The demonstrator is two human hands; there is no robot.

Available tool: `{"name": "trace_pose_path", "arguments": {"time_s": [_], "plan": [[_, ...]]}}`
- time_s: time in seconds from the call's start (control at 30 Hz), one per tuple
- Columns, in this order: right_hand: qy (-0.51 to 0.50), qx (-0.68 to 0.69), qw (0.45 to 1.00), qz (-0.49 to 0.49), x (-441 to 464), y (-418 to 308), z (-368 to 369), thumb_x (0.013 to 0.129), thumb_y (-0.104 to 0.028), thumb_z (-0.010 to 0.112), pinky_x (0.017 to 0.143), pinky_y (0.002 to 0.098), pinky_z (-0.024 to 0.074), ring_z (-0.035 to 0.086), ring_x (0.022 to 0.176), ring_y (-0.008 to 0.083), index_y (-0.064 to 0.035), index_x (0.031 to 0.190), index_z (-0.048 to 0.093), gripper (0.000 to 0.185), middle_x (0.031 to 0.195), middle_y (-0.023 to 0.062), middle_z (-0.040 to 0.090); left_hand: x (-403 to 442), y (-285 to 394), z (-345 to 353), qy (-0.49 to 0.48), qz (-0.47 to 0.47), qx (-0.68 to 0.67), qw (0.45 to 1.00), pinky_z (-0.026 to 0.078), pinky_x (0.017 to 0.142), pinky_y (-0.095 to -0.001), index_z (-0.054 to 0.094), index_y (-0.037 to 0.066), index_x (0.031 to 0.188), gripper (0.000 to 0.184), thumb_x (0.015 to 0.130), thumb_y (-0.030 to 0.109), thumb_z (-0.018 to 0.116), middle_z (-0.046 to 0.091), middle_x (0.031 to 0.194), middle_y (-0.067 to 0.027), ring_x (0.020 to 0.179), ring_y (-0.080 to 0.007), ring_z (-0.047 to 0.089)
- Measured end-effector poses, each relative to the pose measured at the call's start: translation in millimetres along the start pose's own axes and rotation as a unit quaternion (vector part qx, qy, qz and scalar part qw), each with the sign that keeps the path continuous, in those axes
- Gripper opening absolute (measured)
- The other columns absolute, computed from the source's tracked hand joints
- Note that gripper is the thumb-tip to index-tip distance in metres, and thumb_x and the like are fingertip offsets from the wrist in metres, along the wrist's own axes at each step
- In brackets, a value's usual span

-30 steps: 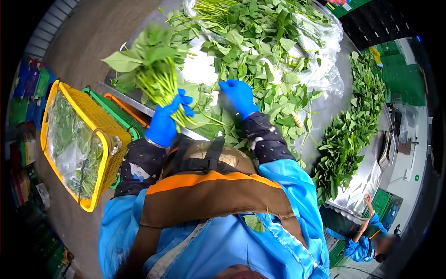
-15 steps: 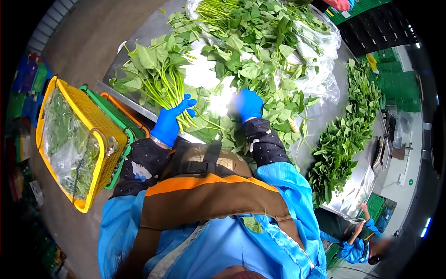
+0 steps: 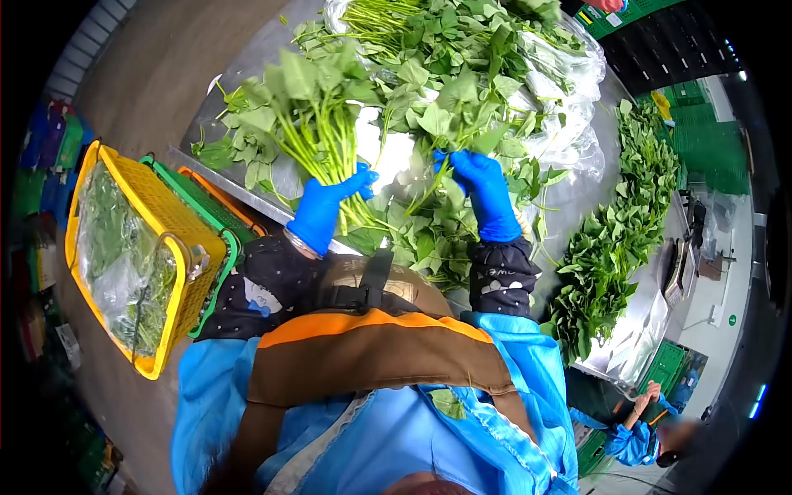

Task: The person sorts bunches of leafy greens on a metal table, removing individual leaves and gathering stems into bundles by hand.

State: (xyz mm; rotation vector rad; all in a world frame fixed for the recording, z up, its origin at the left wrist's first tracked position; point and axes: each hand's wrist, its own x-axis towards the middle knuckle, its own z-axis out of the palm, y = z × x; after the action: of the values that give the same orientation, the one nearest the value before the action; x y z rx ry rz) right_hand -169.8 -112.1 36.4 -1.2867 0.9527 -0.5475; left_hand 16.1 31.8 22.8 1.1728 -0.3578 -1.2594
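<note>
My left hand (image 3: 328, 210), in a blue glove, is closed round the lower stems of a bunch of leafy greens (image 3: 322, 136); the leaves fan out away from me. To its right my gloved right hand (image 3: 480, 186) pinches the stem of a leafy sprig (image 3: 456, 120), held a little over the pile. Below and between the hands lie loose leaves and stems (image 3: 412, 235) on the metal table (image 3: 247, 66). Farther off, a heap of greens (image 3: 445, 37) spreads over clear plastic (image 3: 577, 124).
At the left stands a yellow crate (image 3: 165, 223) of bagged greens, with a green crate (image 3: 216, 214) beside it. A long row of greens (image 3: 615, 231) covers a second metal table at the right. Near its end a co-worker (image 3: 635, 437) in blue works.
My left hand has moved right and slightly up with the bunch. My right hand, earlier down among the leaves, has shifted right and now has a sprig in its fingers.
</note>
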Motion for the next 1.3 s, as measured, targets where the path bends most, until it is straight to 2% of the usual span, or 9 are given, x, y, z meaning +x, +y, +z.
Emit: {"name": "trace_pose_path", "arguments": {"time_s": [0.07, 0.2, 0.43, 0.63, 0.7, 0.77, 0.83, 0.93, 1.3], "plan": [[-0.014, -0.036, 0.999, 0.029, -4, -8, 7, 0.078, -0.021, 0.062, 0.053, 0.0196, 0.035, 0.044, 0.057, 0.004, -0.0017, 0.089, 0.066, 0.023, 0.066, -0.0028, 0.056, 1, 2, 7, -0.029, 0.019, 0.046, 0.998, 0.045, 0.07, -0.0258, 0.059, -0.004, 0.094, 0.025, 0.077, 0.014, 0.062, 0.061, 0.084, -0.0073, 0.074, -0.0137, 0.057], [-0.012, -0.027, 0.998, -0.054, -7, -16, 29, 0.078, -0.013, 0.062, 0.071, 0.0246, 0.0435, 0.056, 0.075, 0.0099, 0.0005, 0.09, 0.065, 0.018, 0.08, 0.0038, 0.063, 5, 4, 22, -0.035, 0.02, 0.063, 0.997, 0.046, 0.065, -0.0244, 0.059, -0.003, 0.095, 0.026, 0.074, 0.009, 0.066, 0.061, 0.082, -0.0063, 0.071, -0.013, 0.057], [0.019, 0.053, 0.997, -0.061, -2, 1, 36, 0.078, -0.016, 0.061, 0.076, 0.026, 0.0408, 0.054, 0.08, 0.009, -0.0007, 0.09, 0.066, 0.02, 0.085, 0.0032, 0.063, 9, -8, 31, -0.087, -0.004, 0.096, 0.992, 0.047, 0.058, -0.0233, 0.058, -0.002, 0.098, 0.03, 0.071, 0.007, 0.069, 0.062, 0.084, -0.0065, 0.068, -0.0117, 0.057], [0.103, 0.203, 0.971, -0.065, 15, 22, 17, 0.08, -0.018, 0.055, 0.083, 0.0291, 0.0394, 0.057, 0.085, 0.017, 0.0011, 0.093, 0.063, 0.024, 0.089, 0.0082, 0.063, -1, -10, 21, -0.129, -0.021, 0.111, 0.985, 0.046, 0.056, -0.0233, 0.057, -0.002, 0.096, 0.028, 0.073, 0.008, 0.068, 0.06, 0.081, -0.0065, 0.064, -0.0121, 0.058], [0.101, 0.324, 0.938, -0.074, 23, 19, -1, 0.081, -0.019, 0.053, 0.083, 0.0298, 0.0399, 0.057, 0.087, 0.0181, 0.0018, 0.095, 0.061, 0.026, 0.09, 0.0088, 0.062, -4, -16, 15, -0.095, -0.011, 0.119, 0.988, 0.046, 0.056, -0.0234, 0.057, -0.001, 0.097, 0.027, 0.073, 0.007, 0.067, 0.06, 0.082, -0.0064, 0.066, -0.0124, 0.058], [0.109, 0.271, 0.956, -0.034, 26, 28, -21, 0.084, -0.019, 0.054, 0.084, 0.0299, 0.042, 0.056, 0.088, 0.0181, 0.0012, 0.097, 0.058, 0.025, 0.094, 0.0091, 0.061, -3, -17, 5, -0.064, 0.0, 0.135, 0.989, 0.046, 0.057, -0.0234, 0.056, 0.0, 0.097, 0.027, 0.073, 0.006, 0.066, 0.06, 0.083, -0.0062, 0.068, -0.0127, 0.058], [0.09, 0.231, 0.967, -0.059, 15, 21, -15, 0.084, -0.018, 0.054, 0.083, 0.0298, 0.0425, 0.057, 0.086, 0.0182, 0.0009, 0.096, 0.059, 0.023, 0.091, 0.0089, 0.061, 6, -11, -5, -0.058, 0.046, 0.071, 0.995, 0.045, 0.061, -0.0233, 0.056, 0.0, 0.102, 0.029, 0.074, 0.005, 0.063, 0.061, 0.098, -0.0075, 0.075, -0.0102, 0.055], [0.063, 0.293, 0.952, -0.056, 16, 25, -2, 0.084, -0.017, 0.054, 0.082, 0.0293, 0.0428, 0.057, 0.085, 0.0182, 0.0011, 0.094, 0.059, 0.022, 0.089, 0.009, 0.061, 12, 4, 3, -0.065, 0.029, 0.057, 0.996, 0.044, 0.062, -0.0222, 0.055, -0.001, 0.107, 0.033, 0.075, 0.007, 0.062, 0.059, 0.106, -0.0094, 0.072, -0.0094, 0.053], [0.021, 0.239, 0.962, -0.133, 12, 24, 26, 0.082, -0.013, 0.047, 0.088, 0.0295, 0.039, 0.053, 0.097, 0.0184, 0.0045, 0.105, 0.055, 0.03, 0.105, 0.0102, 0.058, -2, -2, 30, -0.149, -0.072, 0.09, 0.982, 0.044, 0.056, -0.0224, 0.058, 0.0, 0.096, 0.024, 0.078, 0.016, 0.064, 0.06, 0.077, -0.0056, 0.062, -0.0103, 0.055]]}}
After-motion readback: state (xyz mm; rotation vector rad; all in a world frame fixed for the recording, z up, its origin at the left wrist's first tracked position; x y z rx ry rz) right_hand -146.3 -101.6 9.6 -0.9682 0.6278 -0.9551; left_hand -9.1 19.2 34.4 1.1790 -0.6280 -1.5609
